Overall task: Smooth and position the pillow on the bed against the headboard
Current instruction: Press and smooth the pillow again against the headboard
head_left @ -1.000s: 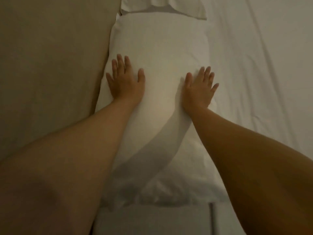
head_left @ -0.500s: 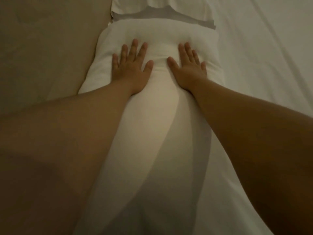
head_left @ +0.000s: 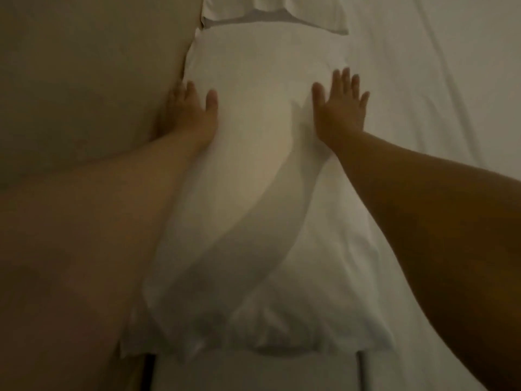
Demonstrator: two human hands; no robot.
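A long white pillow [head_left: 259,176] lies lengthwise on the bed, its left side against the tan padded headboard [head_left: 93,80]. My left hand [head_left: 191,114] presses flat on the pillow's left edge, its fingers partly tucked into the gap beside the headboard. My right hand [head_left: 339,107] lies flat with fingers spread on the pillow's right edge. Both forearms reach in from the bottom corners and cast shadows across the pillow.
A second white pillow [head_left: 276,9] sits beyond the first, at the top of the view. The white bed sheet [head_left: 437,94] stretches away to the right with faint creases. The mattress edge [head_left: 253,371] shows at the bottom.
Both hands have slid back from the pillow's far end and apart, out to its left and right edges. The left hand now sits against the headboard.
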